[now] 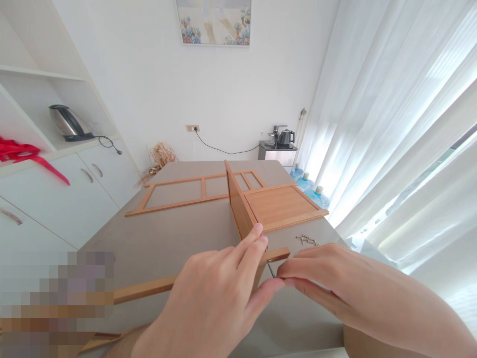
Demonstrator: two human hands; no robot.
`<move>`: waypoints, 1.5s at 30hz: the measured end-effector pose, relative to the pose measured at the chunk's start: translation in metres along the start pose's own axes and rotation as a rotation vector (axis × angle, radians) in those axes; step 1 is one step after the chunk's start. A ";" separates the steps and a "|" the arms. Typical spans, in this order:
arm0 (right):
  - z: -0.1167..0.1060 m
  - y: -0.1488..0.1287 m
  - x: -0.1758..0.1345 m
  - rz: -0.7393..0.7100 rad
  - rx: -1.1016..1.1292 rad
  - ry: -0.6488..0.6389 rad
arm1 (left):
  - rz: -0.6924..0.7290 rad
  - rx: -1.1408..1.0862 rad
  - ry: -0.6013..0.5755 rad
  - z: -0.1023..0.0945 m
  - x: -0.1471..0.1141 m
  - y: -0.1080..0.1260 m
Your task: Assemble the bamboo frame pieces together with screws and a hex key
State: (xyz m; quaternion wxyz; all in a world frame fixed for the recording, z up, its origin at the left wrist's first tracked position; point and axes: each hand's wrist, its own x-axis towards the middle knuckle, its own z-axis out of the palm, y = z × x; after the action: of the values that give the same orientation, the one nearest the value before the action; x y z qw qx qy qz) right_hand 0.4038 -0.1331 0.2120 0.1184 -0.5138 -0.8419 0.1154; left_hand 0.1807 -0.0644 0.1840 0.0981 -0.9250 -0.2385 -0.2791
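Note:
My left hand (219, 293) rests on top of an upright wooden panel (238, 201) and steadies it, fingers on its near edge. A wooden rail (145, 288) runs across the table under this hand to a short end (278, 255). My right hand (320, 278) pinches a small metal hex key (271, 269) whose tip sits at that rail, just right of the panel. A flat wooden board (285, 206) lies beyond, against the upright panel.
A wooden ladder-like frame (179, 194) lies flat at the far left of the grey table (167, 238). Several small screws (307, 241) lie near the right edge. White cabinets with a kettle (69, 123) stand left, curtains right, water bottles (311, 191) on the floor behind.

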 end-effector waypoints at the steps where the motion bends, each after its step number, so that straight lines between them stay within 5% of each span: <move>1: -0.001 0.000 0.000 -0.011 0.005 0.015 | -0.001 -0.001 -0.001 0.000 0.000 0.000; 7: -0.006 -0.003 -0.002 -0.025 0.041 0.098 | -0.013 -0.012 -0.012 0.002 0.000 -0.001; 29: -0.005 -0.005 -0.007 0.011 -0.004 0.096 | -0.003 -0.007 0.012 0.002 0.002 -0.002; 45: -0.004 -0.005 -0.007 0.050 -0.054 -0.017 | -0.012 -0.007 0.003 0.002 0.001 -0.001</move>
State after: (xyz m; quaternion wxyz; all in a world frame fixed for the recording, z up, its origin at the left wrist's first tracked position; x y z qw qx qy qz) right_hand 0.4037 -0.1414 0.2168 0.0947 -0.5366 -0.8325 0.0999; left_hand 0.1818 -0.0626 0.1824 0.0938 -0.9236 -0.2428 -0.2816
